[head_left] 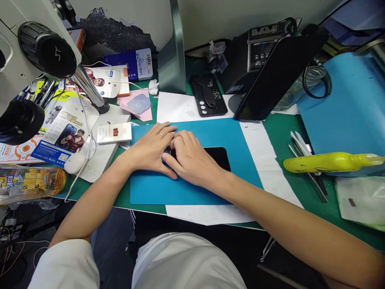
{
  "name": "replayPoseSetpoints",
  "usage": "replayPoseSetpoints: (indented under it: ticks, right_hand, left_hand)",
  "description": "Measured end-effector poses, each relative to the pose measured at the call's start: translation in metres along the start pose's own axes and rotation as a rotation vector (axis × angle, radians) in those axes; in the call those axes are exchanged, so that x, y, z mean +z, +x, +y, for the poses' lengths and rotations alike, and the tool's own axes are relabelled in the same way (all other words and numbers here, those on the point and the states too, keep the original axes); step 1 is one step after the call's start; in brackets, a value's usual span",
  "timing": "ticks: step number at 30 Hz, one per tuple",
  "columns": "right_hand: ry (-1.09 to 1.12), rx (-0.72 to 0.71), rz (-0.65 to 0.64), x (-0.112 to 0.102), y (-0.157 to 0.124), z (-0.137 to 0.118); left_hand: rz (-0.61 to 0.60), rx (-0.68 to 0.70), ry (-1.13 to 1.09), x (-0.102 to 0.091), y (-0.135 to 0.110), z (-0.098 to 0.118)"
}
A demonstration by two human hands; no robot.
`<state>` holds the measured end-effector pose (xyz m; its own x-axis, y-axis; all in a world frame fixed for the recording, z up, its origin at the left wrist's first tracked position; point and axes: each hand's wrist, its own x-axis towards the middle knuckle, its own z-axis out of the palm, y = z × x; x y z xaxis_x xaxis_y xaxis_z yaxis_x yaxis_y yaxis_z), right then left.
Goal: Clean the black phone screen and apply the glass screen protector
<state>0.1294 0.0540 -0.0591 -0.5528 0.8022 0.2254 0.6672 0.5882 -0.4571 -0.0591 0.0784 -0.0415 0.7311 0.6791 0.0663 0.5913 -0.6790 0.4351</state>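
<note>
A smartphone (219, 156) with a dark screen lies flat on a blue mat (180, 194), its left part covered by my hands. My left hand (153, 150), with a ring on one finger, rests at the phone's left end, fingers stretched out and thumb apart. Over the phone is my right hand (194, 160), its fingers curled down beside the left hand. Its fingertips are hidden, so anything between them cannot be made out. A white cigarette-type box (114, 133) sits just left of my left hand.
A black phone case (208, 95) and a tilted black tablet (279, 80) stand behind the mat. At right lie a yellow bottle (325, 162) and tweezers (313, 186). A microscope stand (93, 90), packaging (64, 128) and a drink bottle (33, 182) crowd the left.
</note>
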Motion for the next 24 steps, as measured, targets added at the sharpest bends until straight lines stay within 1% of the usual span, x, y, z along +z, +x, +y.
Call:
replayPoseSetpoints:
  ticks: [8, 18, 21, 24]
  right_hand:
    - [0.104, 0.026, -0.018, -0.005, 0.002, 0.000]
    - [0.209, 0.039, -0.056, -0.014, 0.004, 0.000]
    - [0.232, 0.016, -0.082, -0.021, 0.006, 0.000]
    - [0.248, -0.014, -0.137, -0.034, 0.010, 0.001]
  left_hand:
    - [0.013, 0.012, 0.013, 0.001, -0.001, -0.001]
    - [0.085, 0.058, 0.037, -0.005, 0.000, -0.002]
    - [0.091, 0.054, 0.025, -0.009, 0.000, 0.000]
    - [0.076, 0.031, 0.007, -0.012, 0.001, 0.002]
